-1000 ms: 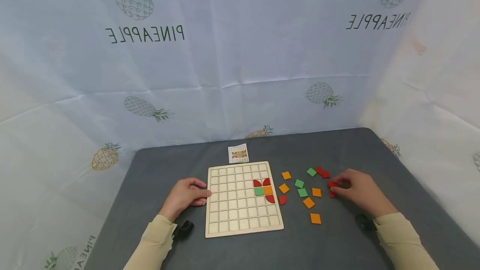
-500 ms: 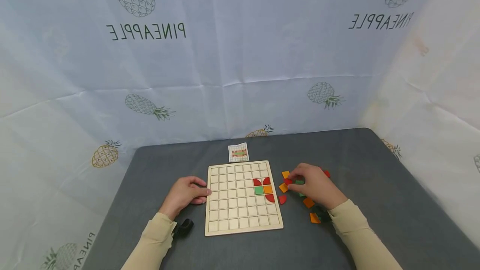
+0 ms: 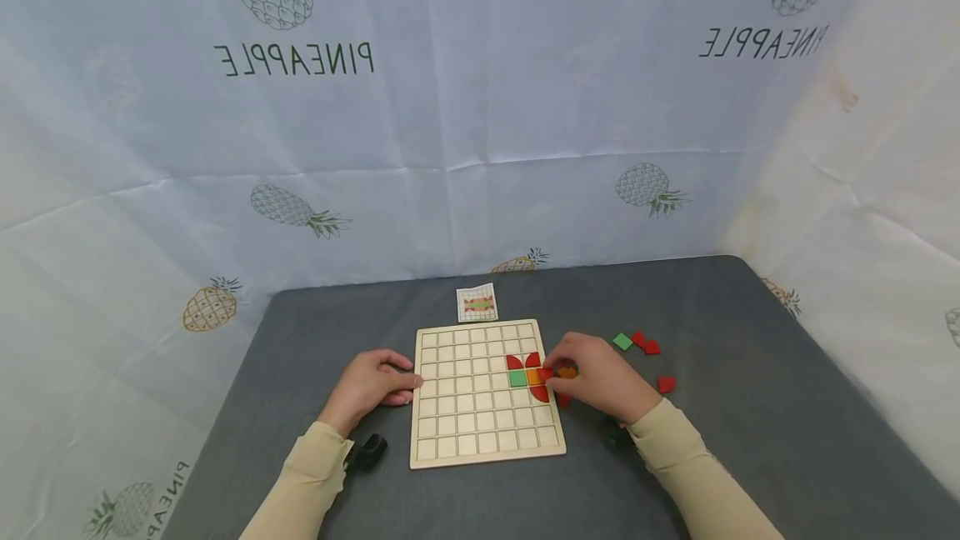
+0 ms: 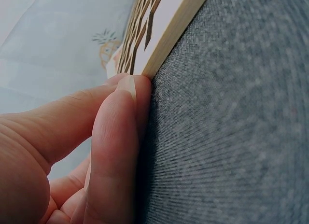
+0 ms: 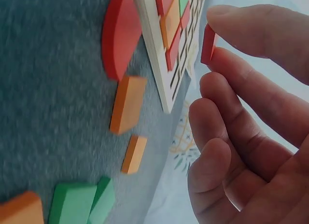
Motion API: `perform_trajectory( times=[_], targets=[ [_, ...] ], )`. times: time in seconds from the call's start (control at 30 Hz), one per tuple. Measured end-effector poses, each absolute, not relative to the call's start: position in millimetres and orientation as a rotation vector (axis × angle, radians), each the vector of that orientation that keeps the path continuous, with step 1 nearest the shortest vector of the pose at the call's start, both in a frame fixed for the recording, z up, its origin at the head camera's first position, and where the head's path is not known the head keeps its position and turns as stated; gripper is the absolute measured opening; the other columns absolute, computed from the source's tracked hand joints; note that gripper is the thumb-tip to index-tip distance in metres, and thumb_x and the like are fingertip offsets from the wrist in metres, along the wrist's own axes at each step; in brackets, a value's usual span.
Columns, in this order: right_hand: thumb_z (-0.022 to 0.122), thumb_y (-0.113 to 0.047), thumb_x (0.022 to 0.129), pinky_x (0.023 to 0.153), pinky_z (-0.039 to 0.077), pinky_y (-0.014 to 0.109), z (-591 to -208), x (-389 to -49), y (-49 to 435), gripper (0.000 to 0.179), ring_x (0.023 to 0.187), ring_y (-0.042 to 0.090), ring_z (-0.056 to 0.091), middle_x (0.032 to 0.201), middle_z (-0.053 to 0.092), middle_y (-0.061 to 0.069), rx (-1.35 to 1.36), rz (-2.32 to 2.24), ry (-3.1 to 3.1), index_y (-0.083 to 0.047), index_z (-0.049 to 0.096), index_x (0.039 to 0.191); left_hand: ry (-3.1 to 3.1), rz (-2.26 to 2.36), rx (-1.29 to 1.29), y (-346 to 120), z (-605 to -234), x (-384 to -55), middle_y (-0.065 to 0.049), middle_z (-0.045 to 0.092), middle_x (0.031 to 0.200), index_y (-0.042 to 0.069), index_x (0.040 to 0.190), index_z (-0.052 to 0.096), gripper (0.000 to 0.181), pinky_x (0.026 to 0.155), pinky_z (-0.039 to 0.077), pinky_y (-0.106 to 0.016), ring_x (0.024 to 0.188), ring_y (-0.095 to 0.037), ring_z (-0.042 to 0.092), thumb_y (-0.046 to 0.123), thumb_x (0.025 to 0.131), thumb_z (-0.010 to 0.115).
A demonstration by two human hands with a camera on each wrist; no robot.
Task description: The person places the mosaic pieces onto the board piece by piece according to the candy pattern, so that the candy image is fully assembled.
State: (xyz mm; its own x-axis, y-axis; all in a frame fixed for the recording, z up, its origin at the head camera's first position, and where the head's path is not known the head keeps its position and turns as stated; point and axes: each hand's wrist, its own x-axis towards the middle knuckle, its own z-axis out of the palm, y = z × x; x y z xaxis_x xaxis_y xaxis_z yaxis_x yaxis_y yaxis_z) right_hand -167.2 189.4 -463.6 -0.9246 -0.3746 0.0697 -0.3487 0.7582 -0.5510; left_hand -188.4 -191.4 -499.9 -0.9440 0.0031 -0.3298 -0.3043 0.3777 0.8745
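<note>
A wooden grid board [image 3: 468, 425] lies flat on the grey table. My left hand [image 3: 370, 383] holds its left edge, thumb and fingertip together at the rim in the left wrist view. Near the board's right side sit a green square tile [image 3: 517, 378], an orange square tile [image 3: 533, 377] and three red rounded tiles, one of them the lower red tile [image 3: 538, 393]. My right hand [image 3: 602, 369] pinches another red tile [image 5: 208, 44] between thumb and index finger. In the head view this tile overlaps the board's right edge, beside the orange square.
Behind the board lies a small pattern card [image 3: 477, 304]. Right of the board are loose tiles: a green square [image 3: 623, 342], a red tile [image 3: 666, 384], and orange squares [image 5: 128, 105] partly hidden by the right hand in the head view. A pineapple-print cloth [image 3: 450, 107] hangs behind.
From the right-hand pieces, my right hand has carried the red tile leftward to the board's right edge. My left hand stays at the board's left edge.
</note>
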Motion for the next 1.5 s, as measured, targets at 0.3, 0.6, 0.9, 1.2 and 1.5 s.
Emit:
perform_trajectory(
  times=[0.3,0.6,0.9,1.2,1.5],
  targets=[
    [0.09,-0.017,0.09,0.067,0.05,0.021,-464,-164,173,0.012,0.081,0.014,0.059,0.093,0.065,-0.004,-0.882,-0.792,2.832,-0.02,0.083,0.101,2.352,1.588,-0.276,-193,-500,-189,-0.011,0.076,0.085,0.005,0.116,0.074,0.04,0.068,0.068,-0.033,0.069,-0.016,0.076,0.018,0.084,0.095],
    [0.088,-0.023,0.093,0.072,0.053,0.02,-467,-165,160,0.008,0.09,0.007,0.051,0.099,0.064,-0.004,-0.995,-0.622,2.815,-0.023,0.084,0.1,2.357,1.586,-0.257,-193,-499,-188,-0.011,0.077,0.086,0.004,0.117,0.074,0.04,0.068,0.067,-0.033,0.069,-0.016,0.076,0.019,0.085,0.094],
    [0.09,-0.02,0.091,0.07,0.054,0.02,-473,-168,159,0.011,0.09,0.007,0.052,0.099,0.064,-0.004,-0.957,-0.611,2.885,-0.021,0.083,0.099,2.351,1.59,-0.259,-193,-499,-189,-0.012,0.077,0.086,0.005,0.116,0.074,0.04,0.068,0.068,-0.033,0.069,-0.016,0.076,0.019,0.085,0.094],
    [0.092,-0.024,0.089,0.066,0.051,0.02,-473,-168,161,0.014,0.088,0.007,0.05,0.096,0.061,-0.006,-0.934,-0.652,2.884,-0.021,0.081,0.095,2.347,1.594,-0.263,-193,-499,-189,-0.012,0.077,0.086,0.004,0.116,0.074,0.039,0.067,0.068,-0.033,0.069,-0.017,0.076,0.017,0.085,0.094],
    [0.09,-0.02,0.091,0.07,0.053,0.021,-478,-171,159,0.01,0.091,0.007,0.052,0.095,0.061,-0.008,-0.92,-0.622,2.922,-0.022,0.08,0.093,2.345,1.584,-0.253,-194,-498,-190,-0.013,0.076,0.087,0.003,0.118,0.073,0.042,0.068,0.068,-0.032,0.071,-0.018,0.078,0.018,0.086,0.094]
  ],
)
